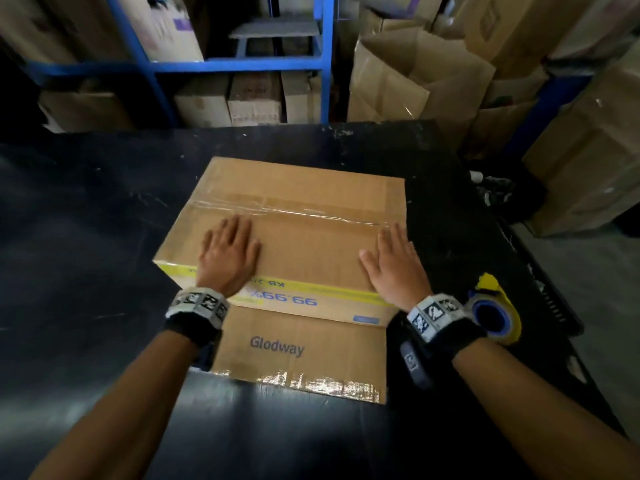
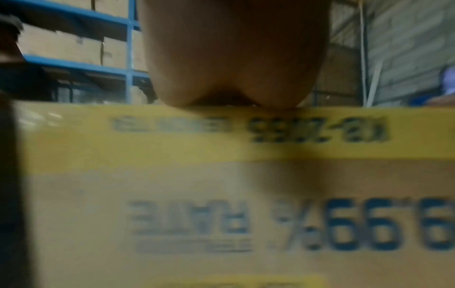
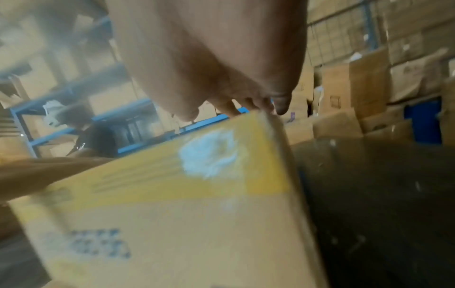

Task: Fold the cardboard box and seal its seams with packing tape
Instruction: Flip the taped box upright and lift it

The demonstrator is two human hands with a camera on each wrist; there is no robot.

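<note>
A brown cardboard box [image 1: 294, 202] with a yellow stripe and blue print stands on the black table [image 1: 86, 237]. Clear packing tape [image 1: 277, 206] runs across the seam of its closed top. A bottom flap [image 1: 301, 351] marked Glodway lies flat toward me, with shiny tape along its edge. My left hand [image 1: 228, 254] lies flat on the top near the front left. My right hand [image 1: 394, 261] lies flat on the top at the front right corner. In the left wrist view the palm [image 2: 234, 58] rests at the box's top edge above the yellow stripe [image 2: 221, 136]. In the right wrist view the right hand's fingers [image 3: 246, 103] lie straight over the corner of the box [image 3: 197, 194].
A tape dispenser [image 1: 495, 313] with a yellow body and a blue core sits on the table just right of my right wrist. Blue shelving [image 1: 242, 64] with cartons stands behind the table. Open and stacked cartons [image 1: 433, 74] crowd the right side. Another person [image 3: 93, 136] is at the shelves.
</note>
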